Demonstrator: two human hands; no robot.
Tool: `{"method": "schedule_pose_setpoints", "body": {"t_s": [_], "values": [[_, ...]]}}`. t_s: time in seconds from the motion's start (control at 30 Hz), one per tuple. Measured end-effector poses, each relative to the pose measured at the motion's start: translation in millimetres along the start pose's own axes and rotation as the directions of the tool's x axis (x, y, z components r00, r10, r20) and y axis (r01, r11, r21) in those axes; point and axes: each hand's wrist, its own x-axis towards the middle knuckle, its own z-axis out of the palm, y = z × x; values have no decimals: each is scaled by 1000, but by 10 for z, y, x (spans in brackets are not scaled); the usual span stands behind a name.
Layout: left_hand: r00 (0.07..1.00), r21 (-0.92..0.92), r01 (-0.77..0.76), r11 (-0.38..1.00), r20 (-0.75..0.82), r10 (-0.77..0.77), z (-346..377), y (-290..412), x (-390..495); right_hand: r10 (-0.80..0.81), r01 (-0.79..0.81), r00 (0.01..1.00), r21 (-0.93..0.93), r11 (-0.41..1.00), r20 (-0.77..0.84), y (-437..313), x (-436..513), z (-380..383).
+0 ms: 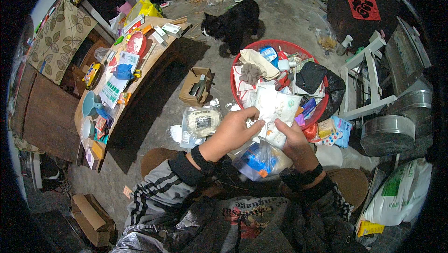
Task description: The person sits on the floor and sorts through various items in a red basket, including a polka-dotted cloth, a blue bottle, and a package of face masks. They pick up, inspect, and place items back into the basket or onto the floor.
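Observation:
Both hands grip a white printed packet [280, 107] in front of my body, over the near rim of a red plastic basket [235, 85]. My left hand [231, 127] pinches the packet's left side, thumb and fingers close together. At its lower right edge, my right hand [297, 141] holds on with the thumb on top. The basket is heaped with a grey scrunchie [251, 73], a cream cloth [260, 62], a black pouch [310, 77] and bottles. Below the packet, between my knees, is a clear plastic bag [262, 160] with blue and orange contents.
A black and white cat [234, 22] stands on the floor beyond the basket. An open cardboard box [196, 86] and a clear-wrapped package [204, 122] lie left of it. A cluttered wooden table [154, 55] curves along the left. At right are a white wooden frame [371, 64] and a round metal tin [387, 135].

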Motion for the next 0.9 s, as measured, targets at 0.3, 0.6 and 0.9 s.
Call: {"method": "schedule_pose_setpoints", "body": {"t_s": [0.3, 0.6, 0.9], "values": [[910, 132, -411, 902, -7, 416, 102, 36, -68, 52, -52, 998, -11, 999, -33, 71, -74, 42], [909, 569, -294, 768, -82, 409, 81, 7, -54, -41, 46, 994, 47, 998, -106, 212, 64, 65], [831, 425, -471, 773, -82, 551, 94, 2, -36, -72, 65, 993, -72, 995, -95, 192, 80, 0]]}}
